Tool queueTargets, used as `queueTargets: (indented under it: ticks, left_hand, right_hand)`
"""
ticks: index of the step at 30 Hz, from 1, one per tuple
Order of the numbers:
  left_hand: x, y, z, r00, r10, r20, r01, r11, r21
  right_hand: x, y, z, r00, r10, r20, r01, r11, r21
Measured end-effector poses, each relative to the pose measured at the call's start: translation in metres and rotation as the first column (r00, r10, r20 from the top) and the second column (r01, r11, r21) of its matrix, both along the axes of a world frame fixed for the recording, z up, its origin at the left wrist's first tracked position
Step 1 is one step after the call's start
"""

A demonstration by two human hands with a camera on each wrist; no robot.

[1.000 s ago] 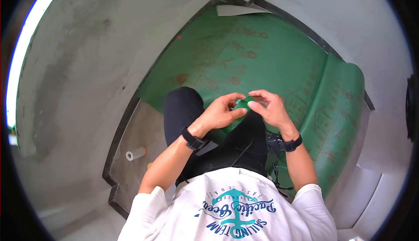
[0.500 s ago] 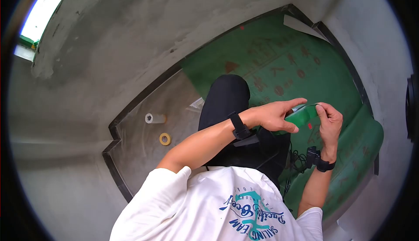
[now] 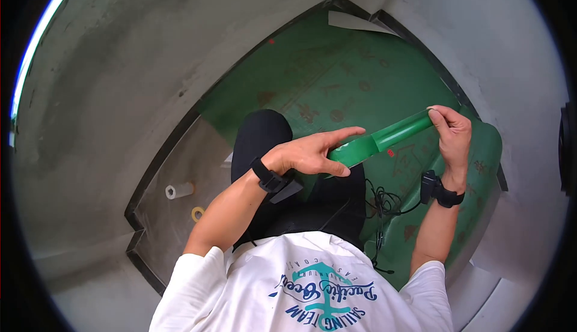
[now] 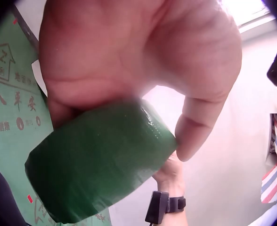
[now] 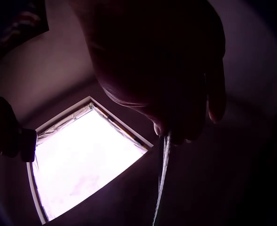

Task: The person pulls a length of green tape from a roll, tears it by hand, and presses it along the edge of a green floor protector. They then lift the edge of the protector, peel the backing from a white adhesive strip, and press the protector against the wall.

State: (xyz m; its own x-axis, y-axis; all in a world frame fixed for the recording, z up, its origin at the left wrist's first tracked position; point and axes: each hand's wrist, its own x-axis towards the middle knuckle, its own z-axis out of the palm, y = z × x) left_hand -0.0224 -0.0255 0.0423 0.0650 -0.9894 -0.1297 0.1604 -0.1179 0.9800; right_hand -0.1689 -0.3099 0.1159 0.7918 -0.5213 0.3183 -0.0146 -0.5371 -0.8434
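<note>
My left hand (image 3: 309, 153) holds a roll of green tape (image 3: 354, 152) between its thumb and fingers. In the left wrist view, the broad, shiny roll (image 4: 101, 160) sits under the palm. A wide strip of tape (image 3: 402, 130) stretches from the roll up to the right. Its free end is pinched by the thumb and fingertips of my right hand (image 3: 452, 135). The right wrist view is dark, with the strip (image 5: 164, 174) seen nearly edge-on, hanging below the fingers.
Green printed sheeting (image 3: 336, 85) covers much of the floor. On the bare floor at left lie a white roll (image 3: 179, 191) and a yellow tape ring (image 3: 197, 213), the latter partly behind the left arm. Black cables (image 3: 384, 203) lie beside the legs. Grey walls close in around.
The hands were together around the roll, then moved apart. My right hand has drawn the tape end away up and right, and the strip between the hands has grown longer.
</note>
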Motion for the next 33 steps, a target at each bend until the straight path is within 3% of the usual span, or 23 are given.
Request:
queueTargets:
  ticks: [1,3,6,7,8,10,15,16,18,20,22,23,24,26,28,30,31,33]
  left_hand:
    - [0.002,-0.004,0.000,1.000,-0.021,0.008,0.021,1.000,-0.016]
    - [0.002,-0.010,0.009,0.999,-0.018,0.042,0.009,0.980,0.201]
    - [0.005,-0.012,0.015,0.976,0.062,0.207,-0.083,0.993,0.090]
    - [0.011,-0.009,0.018,0.998,-0.059,0.015,0.056,0.988,0.144]
    - [0.012,-0.002,0.024,0.997,-0.070,0.020,0.066,0.987,0.145]
    - [0.017,0.008,0.031,0.983,-0.183,0.001,0.182,0.983,-0.029]
    - [0.018,0.008,0.051,0.984,-0.120,0.133,0.112,0.991,0.068]
    - [0.022,0.005,0.050,0.983,-0.122,0.134,0.113,0.991,0.069]
    - [0.026,-0.001,0.047,0.957,-0.065,0.282,-0.045,0.928,0.369]
    - [0.031,0.006,0.049,0.949,-0.106,0.297,-0.005,0.937,0.350]
    - [0.036,0.017,0.046,0.993,-0.094,0.067,0.081,0.981,0.175]
    - [0.039,0.023,0.055,0.993,-0.121,0.015,0.116,0.976,0.185]
    - [0.043,0.029,0.056,0.992,-0.125,0.018,0.120,0.976,0.185]
    - [0.046,0.042,0.057,0.967,-0.155,0.200,0.162,0.987,-0.021]
    - [0.046,0.057,0.066,0.979,-0.177,-0.105,0.177,0.984,-0.009]
    - [0.048,0.069,0.071,0.964,-0.153,-0.220,0.149,0.988,-0.034]
    - [0.046,0.071,0.072,0.963,-0.155,-0.219,0.152,0.988,-0.031]
    - [0.045,0.074,0.074,0.995,-0.067,0.079,0.070,0.997,-0.024]
  right_hand:
    - [0.000,0.002,0.004,1.000,0.018,0.013,-0.018,1.000,-0.007]
    - [-0.009,-0.003,0.028,0.999,-0.011,0.031,0.012,0.999,-0.037]
    - [-0.013,-0.010,0.042,0.998,-0.066,0.013,0.067,0.991,-0.116]
    - [-0.014,-0.016,0.041,0.997,-0.061,0.040,0.064,0.995,-0.082]
    - [-0.016,-0.021,0.039,0.996,-0.057,0.066,0.060,0.997,-0.048]
    - [-0.017,-0.033,0.038,0.995,-0.056,0.081,0.058,0.998,-0.026]
    - [-0.030,-0.039,0.051,0.997,-0.022,0.076,0.025,0.999,-0.033]
    - [-0.033,-0.039,0.059,0.985,-0.043,0.167,0.043,0.999,0.006]
    - [-0.037,-0.038,0.074,0.964,-0.067,0.258,0.057,0.997,0.048]
    - [-0.039,-0.035,0.086,0.971,-0.110,0.212,0.129,0.989,-0.077]
    - [-0.037,-0.040,0.086,0.979,-0.114,0.170,0.130,0.988,-0.081]
    - [-0.036,-0.048,0.083,0.977,-0.111,0.184,0.121,0.991,-0.048]
    - [-0.034,-0.056,0.080,0.975,-0.105,0.197,0.110,0.994,-0.016]
    - [-0.035,-0.071,0.073,0.972,-0.109,0.208,0.107,0.994,0.022]
    - [-0.037,-0.081,0.066,0.970,-0.112,0.215,0.101,0.993,0.062]
    - [-0.036,-0.085,0.063,0.974,-0.066,0.217,0.040,0.992,0.120]
    - [-0.036,-0.084,0.061,0.973,-0.069,0.218,0.043,0.992,0.122]
    - [-0.032,-0.075,0.063,0.966,-0.058,0.252,0.029,0.993,0.116]
